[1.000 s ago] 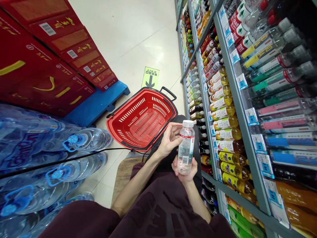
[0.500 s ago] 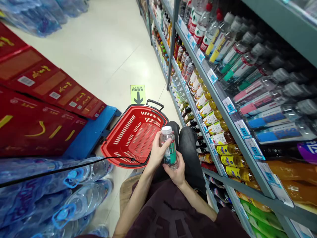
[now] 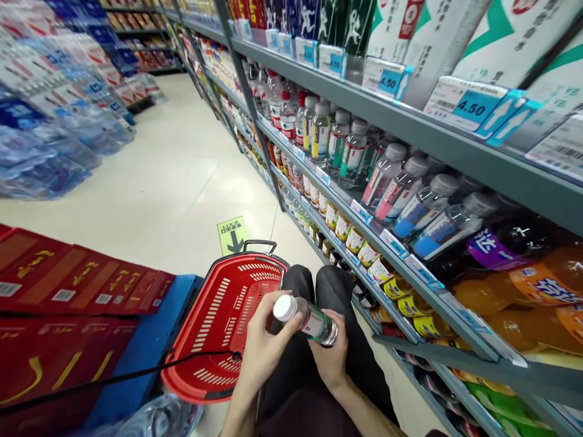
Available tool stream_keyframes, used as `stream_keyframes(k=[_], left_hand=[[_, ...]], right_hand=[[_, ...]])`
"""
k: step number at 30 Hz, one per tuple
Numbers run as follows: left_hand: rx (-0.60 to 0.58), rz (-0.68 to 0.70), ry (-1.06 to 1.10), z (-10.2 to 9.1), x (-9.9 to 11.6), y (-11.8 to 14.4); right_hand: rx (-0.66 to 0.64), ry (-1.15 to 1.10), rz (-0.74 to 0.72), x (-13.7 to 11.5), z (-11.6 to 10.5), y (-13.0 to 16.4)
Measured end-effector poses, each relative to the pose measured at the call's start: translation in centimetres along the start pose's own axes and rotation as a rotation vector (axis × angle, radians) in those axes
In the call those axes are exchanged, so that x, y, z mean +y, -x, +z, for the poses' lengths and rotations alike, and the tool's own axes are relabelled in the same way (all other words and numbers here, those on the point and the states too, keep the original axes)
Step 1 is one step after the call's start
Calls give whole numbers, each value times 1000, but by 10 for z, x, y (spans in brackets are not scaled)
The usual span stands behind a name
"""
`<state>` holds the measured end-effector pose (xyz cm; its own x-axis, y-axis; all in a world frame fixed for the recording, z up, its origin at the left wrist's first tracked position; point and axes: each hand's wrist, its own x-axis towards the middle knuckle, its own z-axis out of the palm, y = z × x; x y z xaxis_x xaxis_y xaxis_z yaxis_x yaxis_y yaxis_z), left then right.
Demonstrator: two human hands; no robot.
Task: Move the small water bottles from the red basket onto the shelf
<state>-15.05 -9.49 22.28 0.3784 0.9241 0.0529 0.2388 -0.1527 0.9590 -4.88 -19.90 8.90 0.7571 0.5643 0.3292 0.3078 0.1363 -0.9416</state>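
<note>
Both hands hold a clear bottle (image 3: 314, 321) with a white cap and a green-and-white label, above my knees. It lies tilted, with the cap toward the left. My left hand (image 3: 266, 340) is wrapped round the cap end, its thumb across the neck. At the base end, my right hand (image 3: 330, 352) grips the bottle from below and the right side. Just left of my legs stands a red shopping basket (image 3: 218, 315) with slotted sides and a black handle; no goods show inside it.
Shelves of bottled drinks (image 3: 350, 152) with price tags run along the right. Red gift boxes (image 3: 77, 279) sit on a blue pallet (image 3: 159, 315) at left. A green exit sign (image 3: 232, 235) marks the floor ahead. Wrapped water packs (image 3: 68, 139) are stacked at far left. A black cord (image 3: 136, 370) crosses the basket.
My view has lifted toward the aisle and upper shelves. The bottle has gone from nearly upright to tilted, its cap now pointing left. Both hands keep hold of it.
</note>
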Motion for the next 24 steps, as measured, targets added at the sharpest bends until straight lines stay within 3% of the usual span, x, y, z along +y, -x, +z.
stream_keyframes(k=[4,7,11,15,18,24], left_hand=[[-56,54,-60,3,16,0],[-57,122,-65,10,27,-4],[1,250,-113,13,43,-20],[121,337,-56,7,63,-46],[204,404,24,6,79,-71],[316,582,116,15,111,-135]], right_hand=[[107,98,-118,1,-11,-19],[38,136,-200,13,-18,-32],[-182,320,-143,50,-21,-44],[-555,791,-8,89,-21,-53],[-777,1037,100,101,-17,-63],[-890,1205,176,97,-1,-75]])
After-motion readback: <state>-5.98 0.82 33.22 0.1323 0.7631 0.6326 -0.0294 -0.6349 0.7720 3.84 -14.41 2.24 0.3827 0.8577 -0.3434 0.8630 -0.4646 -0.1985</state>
